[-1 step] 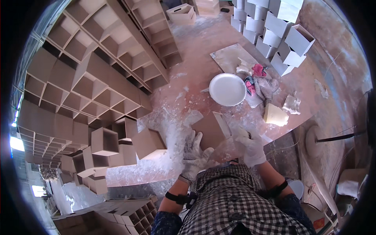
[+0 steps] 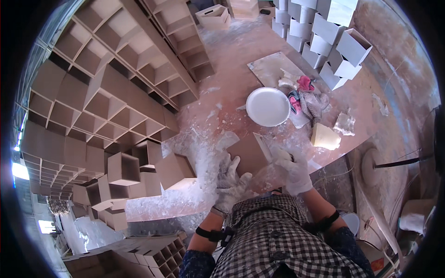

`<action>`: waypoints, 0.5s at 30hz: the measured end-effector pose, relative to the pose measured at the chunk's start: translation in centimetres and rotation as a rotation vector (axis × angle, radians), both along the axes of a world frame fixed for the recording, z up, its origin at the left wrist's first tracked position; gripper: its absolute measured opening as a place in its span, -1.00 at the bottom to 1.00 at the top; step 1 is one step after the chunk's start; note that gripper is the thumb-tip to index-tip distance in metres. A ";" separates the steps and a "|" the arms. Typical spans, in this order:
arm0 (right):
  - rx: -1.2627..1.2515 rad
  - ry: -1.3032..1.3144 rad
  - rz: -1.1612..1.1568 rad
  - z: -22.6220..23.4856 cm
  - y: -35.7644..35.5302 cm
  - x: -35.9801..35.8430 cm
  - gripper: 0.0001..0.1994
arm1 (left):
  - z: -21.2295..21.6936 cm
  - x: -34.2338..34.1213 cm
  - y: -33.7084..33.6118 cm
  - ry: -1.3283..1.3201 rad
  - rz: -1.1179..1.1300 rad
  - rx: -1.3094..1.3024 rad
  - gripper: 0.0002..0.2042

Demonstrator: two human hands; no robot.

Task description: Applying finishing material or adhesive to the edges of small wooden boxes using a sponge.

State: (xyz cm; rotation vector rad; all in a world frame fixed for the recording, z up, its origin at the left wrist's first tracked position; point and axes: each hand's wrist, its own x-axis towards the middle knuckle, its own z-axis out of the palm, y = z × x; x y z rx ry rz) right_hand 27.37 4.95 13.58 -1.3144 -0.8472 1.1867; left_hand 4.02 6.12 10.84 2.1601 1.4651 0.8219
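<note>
On the counter [image 2: 232, 58], a brown box [image 2: 249, 155] is placed nearer than the white bowl [image 2: 268, 107]. It is touched by the spread left hand [image 2: 232, 182]; whether anything is grasped by the curled right hand [image 2: 294, 171] cannot be told.

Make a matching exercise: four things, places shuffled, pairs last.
1. Round white basin
2. Chunky pale-yellow block
3. Brown flat-faced box
4. Stacked white open boxes

A. Between white-gloved left hand and right hand
B. Farthest of these from the hands
C. Immediately left of crumpled pink and grey cloths
D. Just beyond and right of right hand

Pairs: 1-C, 2-D, 3-A, 4-B.
</note>
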 end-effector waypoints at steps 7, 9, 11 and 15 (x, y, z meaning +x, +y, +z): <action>-0.242 0.387 0.228 0.4 3.6 0.1 -0.66 | 1.0 4.1 1.7 -0.640 0.348 -0.358 -0.50; -0.330 0.546 0.329 -0.5 3.5 0.5 -0.66 | 4.5 5.1 1.9 -1.184 0.243 -0.621 -0.54; -0.338 0.615 0.382 0.3 3.4 0.5 -0.67 | 2.6 2.9 1.8 -1.242 0.262 -0.779 -0.55; -0.302 0.527 0.381 0.1 3.5 -0.6 -0.70 | -1.0 1.2 0.4 -1.620 0.368 -0.987 -0.54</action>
